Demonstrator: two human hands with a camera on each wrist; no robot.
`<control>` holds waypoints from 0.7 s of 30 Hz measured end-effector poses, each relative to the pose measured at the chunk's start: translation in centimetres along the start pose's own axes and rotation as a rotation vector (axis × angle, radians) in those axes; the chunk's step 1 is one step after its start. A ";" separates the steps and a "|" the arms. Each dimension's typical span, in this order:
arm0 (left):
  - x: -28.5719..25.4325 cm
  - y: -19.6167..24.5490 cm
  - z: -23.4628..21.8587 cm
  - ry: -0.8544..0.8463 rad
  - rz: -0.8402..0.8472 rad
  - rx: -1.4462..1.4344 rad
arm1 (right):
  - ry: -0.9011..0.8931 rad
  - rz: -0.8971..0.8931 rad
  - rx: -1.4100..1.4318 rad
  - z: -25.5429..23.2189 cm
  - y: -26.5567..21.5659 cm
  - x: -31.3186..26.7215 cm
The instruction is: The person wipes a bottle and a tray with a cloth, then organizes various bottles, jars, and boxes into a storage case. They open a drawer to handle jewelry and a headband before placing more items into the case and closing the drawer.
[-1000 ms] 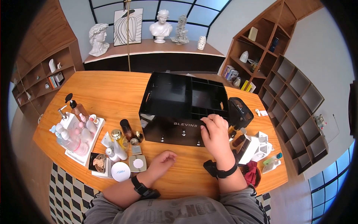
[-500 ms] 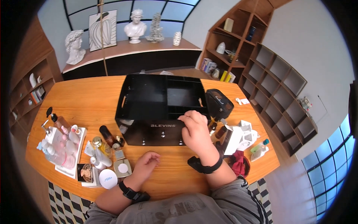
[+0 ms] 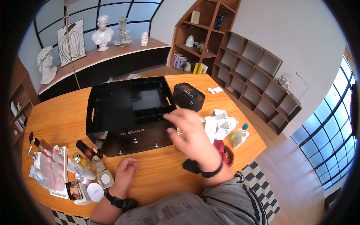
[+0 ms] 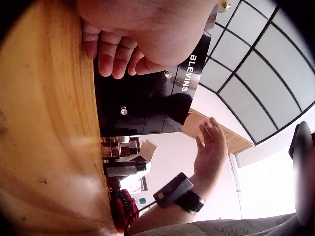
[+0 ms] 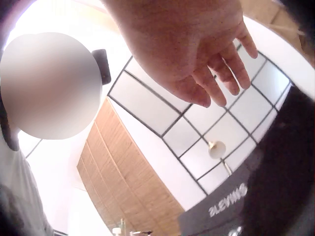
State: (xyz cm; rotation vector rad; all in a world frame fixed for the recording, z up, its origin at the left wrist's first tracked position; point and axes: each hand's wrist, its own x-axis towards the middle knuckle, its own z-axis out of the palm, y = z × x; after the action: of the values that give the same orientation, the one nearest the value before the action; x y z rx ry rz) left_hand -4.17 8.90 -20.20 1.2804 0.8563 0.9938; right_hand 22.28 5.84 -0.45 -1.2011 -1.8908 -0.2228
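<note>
So the main thing here is the black BLEVINS storage box (image 3: 129, 125), sitting on the wooden counter (image 3: 159, 170) right in front of the person, top open with the compartments showing and little knobs (image 3: 135, 140) across the front. Right hand (image 3: 190, 133) hangs by the box's front right corner, kinda blurry. Fingers are apart and there's nothing in them; going by both wrist views they look clear of the box. Left hand (image 3: 126, 173) is in front of the box, fingers loosely bent, nothing in there either. Can't tell if it's resting on the wood.

Right of the box there's a black pouch (image 3: 188, 97) near its far corner, an opened white carton (image 3: 210, 127), and some small bottles (image 4: 127, 169), which you really only get from the left wrist view. Left of the box is a white tray (image 3: 65, 165) packed with toiletries.

My read: this is an in-between step, box in place, no grip on anything. If the next grab is for something past the box's right side, I'd say the right hand needs to pass wide of that corner, come down lower and close gently, since those bottles look tippy.
</note>
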 end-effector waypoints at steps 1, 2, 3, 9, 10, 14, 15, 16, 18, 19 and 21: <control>0.0 0.0 0.1 -0.003 0.004 0.002 | 0.053 0.002 -0.032 -1.9 0.5 -0.3; 0.1 0.1 0.1 -0.004 0.008 0.005 | 0.140 0.061 -0.105 -3.8 0.9 -0.9; 0.0 0.3 0.2 -0.002 0.012 0.007 | 0.226 0.118 -0.176 -5.7 1.4 -1.4; 0.0 0.1 0.3 -0.008 0.018 0.015 | 0.039 0.663 -0.965 -12.4 13.5 -6.8; 0.1 0.1 0.3 -0.006 0.019 0.023 | -0.087 0.771 -1.018 -12.6 14.8 -8.4; 0.1 0.1 0.4 0.003 0.016 0.003 | -0.353 1.052 -0.984 -12.9 18.3 -12.9; 0.1 0.2 0.4 0.006 0.015 0.004 | -0.369 1.088 -0.964 -12.8 18.9 -13.8; 0.1 0.2 0.4 0.008 0.013 0.007 | -0.375 1.078 -0.939 -12.7 19.5 -14.6; 0.1 0.0 0.4 0.008 0.012 0.017 | -0.270 1.076 -0.897 -12.2 20.3 -15.4; 0.1 0.0 0.3 0.009 0.011 0.022 | -0.218 1.073 -0.875 -12.0 20.6 -15.6; 0.0 0.2 0.3 0.012 0.005 0.027 | -0.187 1.039 -0.867 -11.9 20.7 -16.0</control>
State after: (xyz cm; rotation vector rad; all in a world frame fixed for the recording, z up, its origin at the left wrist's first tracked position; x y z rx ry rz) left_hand -3.90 8.78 -19.96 1.3013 0.8794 0.9975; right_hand 48.38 -0.39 -10.71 -2.6841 -1.0472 -0.3643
